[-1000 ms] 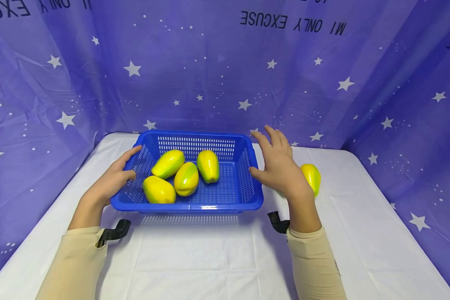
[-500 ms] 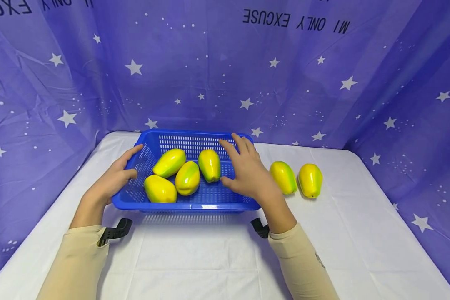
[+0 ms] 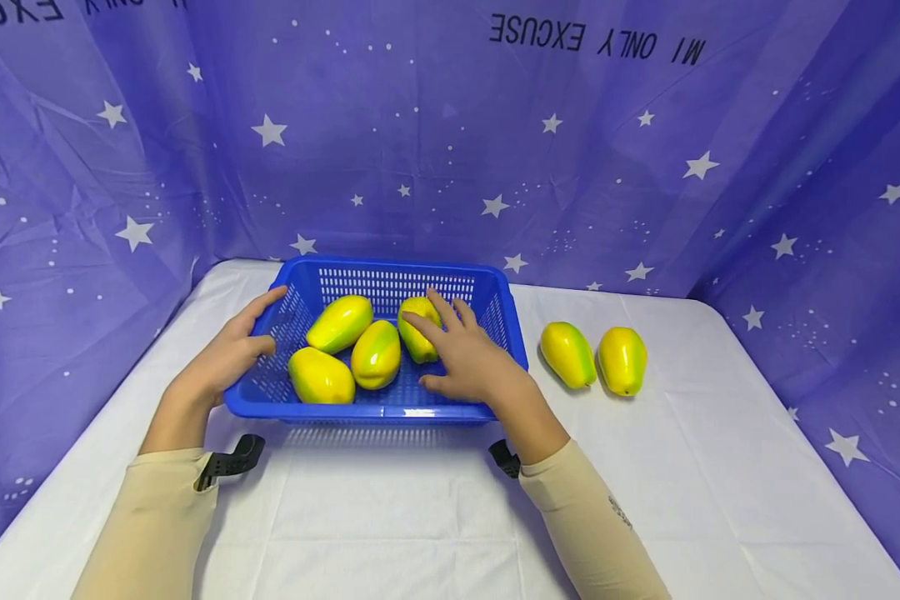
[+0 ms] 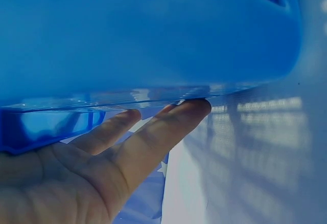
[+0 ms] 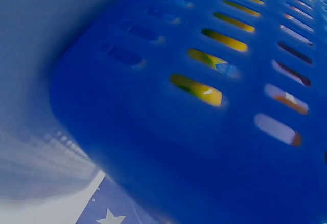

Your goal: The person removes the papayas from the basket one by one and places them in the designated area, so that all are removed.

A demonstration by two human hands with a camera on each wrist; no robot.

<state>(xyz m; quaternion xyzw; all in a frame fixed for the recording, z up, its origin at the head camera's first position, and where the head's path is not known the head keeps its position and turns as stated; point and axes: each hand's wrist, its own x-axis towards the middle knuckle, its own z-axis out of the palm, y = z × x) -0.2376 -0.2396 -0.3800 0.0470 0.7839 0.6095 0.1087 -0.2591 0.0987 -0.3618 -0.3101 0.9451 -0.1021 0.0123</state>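
Blue plastic makes up the basket, with rows of slots in its walls and floor. The left hand grips the rim at the basket's left end, thumb over the edge; the left wrist view shows other fingers against the outside of the plastic. The right hand is over the right half of the basket, fingers spread and grasping nothing, across the fruit closest to it. Whether its fingertips touch that fruit I cannot tell.

Three more yellow-green fruits are in the left part of the basket: a tilted fruit toward the far wall, a plump fruit near the basket's middle, and a rounder fruit by the near left corner. To the right of the basket, two loose fruits, one nearer it and one farther out, lie side by side on the white cloth.

Behind the basket hangs a purple curtain with white stars and upside-down black letters. Beige sleeves reach in from the near side of the basket.
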